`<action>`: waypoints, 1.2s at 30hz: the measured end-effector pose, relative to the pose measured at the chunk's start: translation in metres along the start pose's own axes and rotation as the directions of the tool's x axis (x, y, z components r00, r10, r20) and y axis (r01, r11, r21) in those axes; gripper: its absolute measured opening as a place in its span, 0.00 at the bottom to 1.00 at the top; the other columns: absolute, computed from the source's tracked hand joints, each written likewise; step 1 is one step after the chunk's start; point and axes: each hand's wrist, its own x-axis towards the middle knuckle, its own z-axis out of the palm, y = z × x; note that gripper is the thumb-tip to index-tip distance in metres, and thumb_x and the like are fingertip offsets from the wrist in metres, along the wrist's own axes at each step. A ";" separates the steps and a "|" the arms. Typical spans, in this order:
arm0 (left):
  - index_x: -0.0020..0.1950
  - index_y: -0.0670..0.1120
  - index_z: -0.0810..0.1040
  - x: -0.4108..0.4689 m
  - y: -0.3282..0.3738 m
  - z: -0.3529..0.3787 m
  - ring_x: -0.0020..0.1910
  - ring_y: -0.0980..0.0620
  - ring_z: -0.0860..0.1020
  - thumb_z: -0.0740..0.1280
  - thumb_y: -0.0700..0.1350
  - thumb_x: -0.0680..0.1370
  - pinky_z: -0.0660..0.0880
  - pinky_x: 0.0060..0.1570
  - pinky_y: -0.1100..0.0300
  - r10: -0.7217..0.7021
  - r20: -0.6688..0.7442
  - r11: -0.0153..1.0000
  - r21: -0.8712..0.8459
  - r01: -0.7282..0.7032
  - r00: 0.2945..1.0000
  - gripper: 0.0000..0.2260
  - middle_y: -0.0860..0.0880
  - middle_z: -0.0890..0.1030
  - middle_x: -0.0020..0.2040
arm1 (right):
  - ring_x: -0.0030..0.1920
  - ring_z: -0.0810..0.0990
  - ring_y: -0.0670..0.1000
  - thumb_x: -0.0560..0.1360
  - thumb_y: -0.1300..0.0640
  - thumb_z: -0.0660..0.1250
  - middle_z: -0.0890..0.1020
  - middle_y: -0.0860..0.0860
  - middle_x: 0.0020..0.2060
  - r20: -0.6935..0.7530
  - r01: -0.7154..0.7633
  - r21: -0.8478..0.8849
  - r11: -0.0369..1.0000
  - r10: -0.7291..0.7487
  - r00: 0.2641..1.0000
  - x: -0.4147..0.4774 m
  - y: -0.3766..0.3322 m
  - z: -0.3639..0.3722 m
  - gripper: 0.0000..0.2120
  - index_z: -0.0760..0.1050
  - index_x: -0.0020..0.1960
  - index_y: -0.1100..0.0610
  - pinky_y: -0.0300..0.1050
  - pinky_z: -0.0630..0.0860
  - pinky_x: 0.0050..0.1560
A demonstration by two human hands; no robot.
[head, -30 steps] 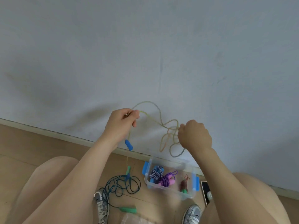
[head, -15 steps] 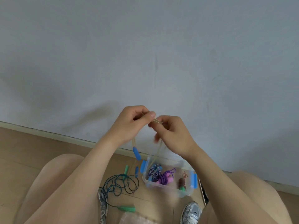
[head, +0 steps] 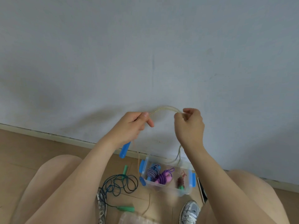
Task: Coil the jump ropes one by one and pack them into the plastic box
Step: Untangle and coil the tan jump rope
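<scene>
A translucent yellowish jump rope (head: 163, 109) arches between my two hands in front of the wall. My left hand (head: 131, 126) pinches one end of the arch, and a blue handle (head: 124, 149) hangs below its wrist. My right hand (head: 190, 126) grips the other end, with loops of the rope dangling beneath it. A second blue handle (head: 142, 181) hangs low beside the clear plastic box (head: 186, 190) on the floor. The box holds a blue-and-white rope, a purple rope with pink handles and a brown one with a green handle.
A dark teal rope (head: 119, 183) with green handles (head: 126, 209) lies tangled on the wooden floor left of the box. My knees and grey shoes (head: 190, 212) frame the box. A phone (head: 202, 188) lies to its right. A clear lid (head: 134, 220) shows at the bottom edge.
My hands met in the middle half a second ago; now they have drawn apart, stretching a doubled length of the yellowish rope into an arch between them.
</scene>
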 end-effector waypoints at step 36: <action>0.44 0.43 0.78 -0.008 0.008 -0.004 0.27 0.52 0.58 0.58 0.53 0.88 0.60 0.28 0.58 -0.210 0.126 0.978 0.017 0.209 0.970 0.20 0.50 0.63 0.30 | 0.50 0.81 0.40 0.81 0.63 0.63 0.85 0.44 0.58 0.591 0.529 0.002 0.848 -0.428 0.684 -0.023 0.004 0.018 0.22 0.75 0.73 0.50 0.29 0.72 0.53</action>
